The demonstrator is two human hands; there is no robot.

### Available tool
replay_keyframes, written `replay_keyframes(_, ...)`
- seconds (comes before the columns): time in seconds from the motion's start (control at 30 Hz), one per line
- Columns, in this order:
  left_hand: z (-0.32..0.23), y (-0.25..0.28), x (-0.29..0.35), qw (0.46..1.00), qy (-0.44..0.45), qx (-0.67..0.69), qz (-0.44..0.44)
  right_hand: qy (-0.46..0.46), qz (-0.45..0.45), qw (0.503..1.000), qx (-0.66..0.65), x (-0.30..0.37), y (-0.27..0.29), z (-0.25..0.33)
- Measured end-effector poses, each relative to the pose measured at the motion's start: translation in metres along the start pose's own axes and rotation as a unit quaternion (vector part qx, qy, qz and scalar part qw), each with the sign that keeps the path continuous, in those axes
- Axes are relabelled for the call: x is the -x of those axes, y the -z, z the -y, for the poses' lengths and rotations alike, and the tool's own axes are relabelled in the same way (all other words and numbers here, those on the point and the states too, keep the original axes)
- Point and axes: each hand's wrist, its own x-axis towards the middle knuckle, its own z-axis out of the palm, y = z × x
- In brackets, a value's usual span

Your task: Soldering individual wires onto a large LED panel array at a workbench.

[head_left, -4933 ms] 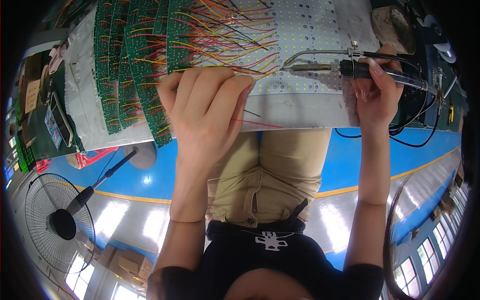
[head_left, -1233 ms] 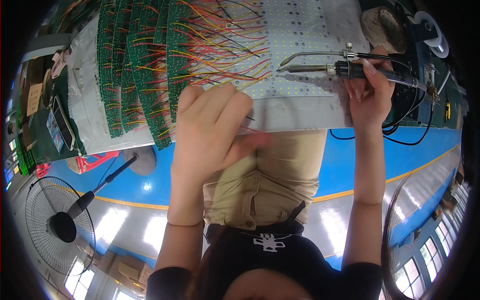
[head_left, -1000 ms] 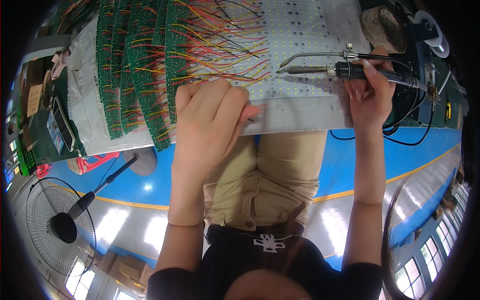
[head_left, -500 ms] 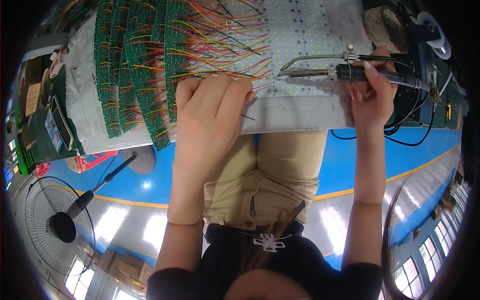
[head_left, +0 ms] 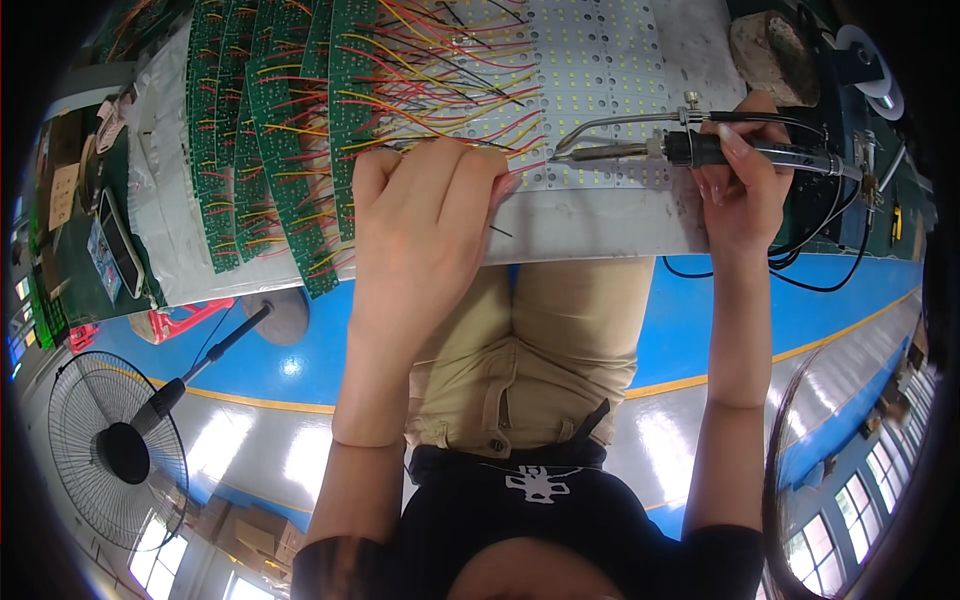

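Observation:
My right hand (head_left: pixel 748 180) is wrapped round a soldering iron (head_left: pixel 692 150) with a thin metal solder feed tube (head_left: pixel 615 118) clamped above it. The iron's tip points left and meets the white LED boards (head_left: pixel 600 85) near a wire end. Just left of the tip, my left hand (head_left: pixel 425 205) is closed, fingers pinched together on a thin red wire (head_left: pixel 527 168); its fingertips are partly hidden. Red, yellow and black wires (head_left: pixel 440 85) run from the green circuit board strips (head_left: pixel 285 170) over to the white boards.
A solder spool (head_left: pixel 858 50) and a brown block-like lump (head_left: pixel 770 55) stand at the right, with black cables (head_left: pixel 830 285) below. A phone (head_left: pixel 120 243) lies at the table's left. A standing fan (head_left: pixel 125 455) is on the floor at lower left.
The iron's tip has shifted slightly down and left, closer to my left fingertips. My left hand has barely moved and stays closed.

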Motion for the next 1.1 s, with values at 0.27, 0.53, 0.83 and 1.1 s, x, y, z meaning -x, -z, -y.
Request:
replay_keyframes(0.27,-0.0006,0.0002,0.0008,0.999,-0.003,-0.04,0.015,0.007,0.006,1.0,0.027,-0.0005,-0.0033,0.0012)
replay_keyframes(0.53,-0.0019,-0.0006,0.001,0.999,0.0,-0.052,0.008,0.011,0.02,0.998,0.052,-0.0014,0.0008,-0.0006)
replay_keyframes(0.83,-0.0021,-0.002,0.0012,0.999,0.005,-0.038,0.001,0.003,0.005,1.0,0.014,0.0008,-0.0036,0.0012)
replay_keyframes(1.1,-0.0006,-0.0047,0.0015,0.999,0.003,-0.038,-0.01,0.009,0.008,1.0,0.013,0.0002,-0.0028,0.0014)
